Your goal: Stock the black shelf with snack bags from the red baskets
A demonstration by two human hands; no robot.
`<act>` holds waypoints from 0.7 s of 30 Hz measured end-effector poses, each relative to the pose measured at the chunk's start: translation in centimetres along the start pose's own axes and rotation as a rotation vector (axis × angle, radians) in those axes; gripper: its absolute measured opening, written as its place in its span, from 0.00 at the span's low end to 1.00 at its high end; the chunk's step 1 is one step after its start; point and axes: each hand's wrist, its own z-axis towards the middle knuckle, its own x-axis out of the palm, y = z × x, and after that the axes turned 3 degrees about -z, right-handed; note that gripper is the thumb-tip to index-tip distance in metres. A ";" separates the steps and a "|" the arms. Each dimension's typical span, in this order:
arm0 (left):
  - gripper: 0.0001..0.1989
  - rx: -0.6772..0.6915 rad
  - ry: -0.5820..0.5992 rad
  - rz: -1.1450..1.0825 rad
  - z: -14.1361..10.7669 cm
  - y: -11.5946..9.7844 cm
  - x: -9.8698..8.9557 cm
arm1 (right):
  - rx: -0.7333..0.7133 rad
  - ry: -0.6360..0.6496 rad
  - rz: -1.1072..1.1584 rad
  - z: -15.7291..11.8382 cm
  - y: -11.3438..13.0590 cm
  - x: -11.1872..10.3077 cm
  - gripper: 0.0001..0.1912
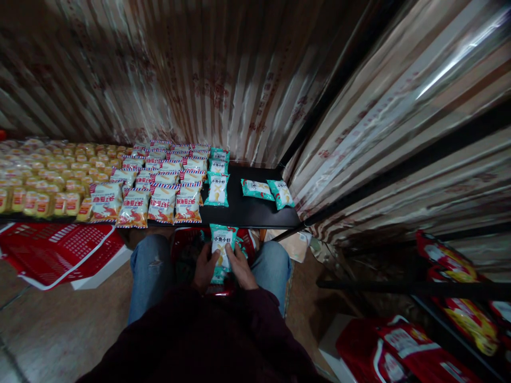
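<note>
Between my knees, in front of the shelf edge, I hold a teal and white snack bag [222, 240] upright with both hands. My left hand [205, 267] closes on its lower left side, and my right hand [241, 267] grips the lower right side with the thumb on its front. Below my hands, a red basket [175, 247] holds more teal bags, mostly hidden. On the black shelf, a short column of matching teal bags [217, 190] stands upright. Two more teal bags, one lying sideways [256, 189] and one tilted [281, 193], rest farther right.
Rows of white and orange shrimp-snack bags [161, 204] and small yellow packaged cakes [40, 205] fill the shelf's left part. A red basket [59, 247] is under it. Black rack bars [339, 199] cross at right, near red packages [403, 346]. Wrinkled plastic sheeting [239, 80] hangs behind.
</note>
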 end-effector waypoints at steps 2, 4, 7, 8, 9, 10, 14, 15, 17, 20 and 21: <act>0.32 -0.006 -0.009 0.030 0.0 0.0 -0.1 | 0.001 -0.032 -0.116 0.4 -0.3 0.0 0.28; 0.32 0.013 -0.018 0.057 0.1 0.1 -0.1 | 0.013 -0.081 -0.221 0.9 -0.5 0.2 0.29; 0.31 0.098 -0.027 0.095 0.0 0.1 0.0 | -0.011 -0.195 -0.339 1.3 -0.7 0.7 0.30; 0.31 0.139 -0.028 0.109 0.0 0.0 0.1 | -0.024 -0.233 -0.376 1.3 -0.7 1.0 0.30; 0.31 0.182 -0.027 0.125 -0.1 -0.1 0.2 | -0.032 -0.264 -0.412 1.4 -0.6 1.1 0.31; 0.31 0.224 -0.025 0.141 -0.1 -0.2 0.3 | -0.038 -0.288 -0.443 1.5 -0.5 1.3 0.31; 0.32 0.286 0.010 0.159 0.0 -1.1 0.6 | -0.080 -0.319 -0.503 1.9 0.2 1.5 0.32; 0.32 0.276 0.010 0.158 0.1 -1.3 0.6 | -0.096 -0.326 -0.505 2.0 0.4 1.6 0.32; 0.31 0.262 0.004 0.165 0.4 -1.7 0.8 | -0.119 -0.340 -0.513 2.4 0.9 1.6 0.34; 0.30 0.286 -0.006 0.178 1.1 -2.0 0.9 | -0.144 -0.353 -0.527 2.9 1.4 1.8 0.36; 0.30 0.297 -0.017 0.181 1.3 -2.0 1.0 | -0.155 -0.359 -0.528 3.2 1.6 1.8 0.36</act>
